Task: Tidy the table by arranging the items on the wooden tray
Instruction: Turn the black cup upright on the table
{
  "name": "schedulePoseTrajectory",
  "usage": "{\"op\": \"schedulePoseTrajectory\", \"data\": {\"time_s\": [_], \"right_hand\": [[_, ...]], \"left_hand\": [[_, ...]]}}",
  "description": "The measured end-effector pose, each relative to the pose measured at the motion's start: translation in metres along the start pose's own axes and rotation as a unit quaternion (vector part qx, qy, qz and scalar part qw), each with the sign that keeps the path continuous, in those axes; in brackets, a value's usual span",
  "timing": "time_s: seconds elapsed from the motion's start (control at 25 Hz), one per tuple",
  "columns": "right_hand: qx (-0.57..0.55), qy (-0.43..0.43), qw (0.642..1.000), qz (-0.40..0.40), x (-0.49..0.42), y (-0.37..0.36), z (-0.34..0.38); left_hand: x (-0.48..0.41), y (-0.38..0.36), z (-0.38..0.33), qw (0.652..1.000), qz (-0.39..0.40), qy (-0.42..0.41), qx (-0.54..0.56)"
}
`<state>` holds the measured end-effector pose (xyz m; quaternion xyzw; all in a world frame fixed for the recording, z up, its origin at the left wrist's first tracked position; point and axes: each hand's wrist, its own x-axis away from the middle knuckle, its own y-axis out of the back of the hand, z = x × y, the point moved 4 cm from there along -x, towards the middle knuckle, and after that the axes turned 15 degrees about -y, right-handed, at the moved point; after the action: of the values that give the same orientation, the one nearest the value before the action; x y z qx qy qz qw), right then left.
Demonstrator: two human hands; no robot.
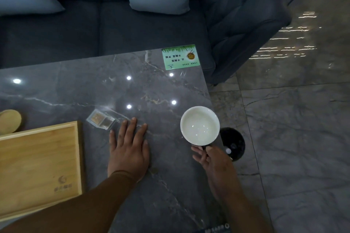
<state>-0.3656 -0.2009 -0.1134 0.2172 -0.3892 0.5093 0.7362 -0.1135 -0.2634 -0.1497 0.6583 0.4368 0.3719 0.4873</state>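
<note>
The white cup (199, 126) is held by its dark handle in the closed right hand (212, 159) near the table (161, 85) edge, presumably for transfer to the empty wooden tray (37, 166), while the left hand (129, 149) is pressed flat and open, gripping nothing, probably for support.
</note>
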Motion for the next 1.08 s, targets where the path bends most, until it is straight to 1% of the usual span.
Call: {"op": "schedulePoseTrajectory", "data": {"time_s": [0.24,0.36,0.72,0.8,1.08], "right_hand": [[-0.009,-0.002,1.000,-0.017,0.000,0.014,0.002],[-0.009,-0.015,1.000,-0.019,-0.001,0.018,-0.007],[-0.060,-0.056,0.997,-0.010,-0.003,0.025,-0.020],[-0.040,-0.055,0.998,-0.015,-0.003,0.030,-0.021],[0.094,-0.043,0.994,-0.035,0.007,0.037,-0.016]], "left_hand": [[0.000,-0.001,0.001,1.000,0.002,-0.002,0.002],[0.000,-0.004,0.002,1.000,0.002,-0.002,-0.005],[0.000,-0.011,0.007,0.999,-0.009,-0.011,-0.037],[0.000,-0.012,0.007,0.999,-0.009,-0.011,-0.036],[0.002,-0.008,0.004,1.000,-0.005,-0.002,-0.012]]}}
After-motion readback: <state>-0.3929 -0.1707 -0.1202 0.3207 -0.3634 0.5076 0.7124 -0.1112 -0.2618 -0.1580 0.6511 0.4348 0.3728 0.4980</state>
